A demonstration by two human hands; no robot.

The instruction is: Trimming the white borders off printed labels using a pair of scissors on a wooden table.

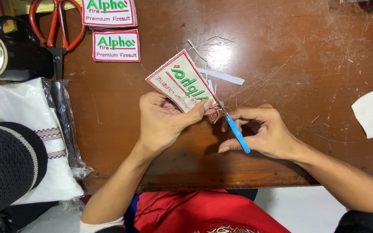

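While the left hand (162,121) pinches the lower edge of a patch (181,82) between thumb and fingers, the right hand (260,131) grips a small blue-handled cutting tool (236,133), its tip at the patch's lower corner. Held tilted just above the brown table (281,64), the patch is white with a red border and green and red stitching. Two matching patches (115,45) and orange-handled scissors (57,26) lie well apart at the far left.
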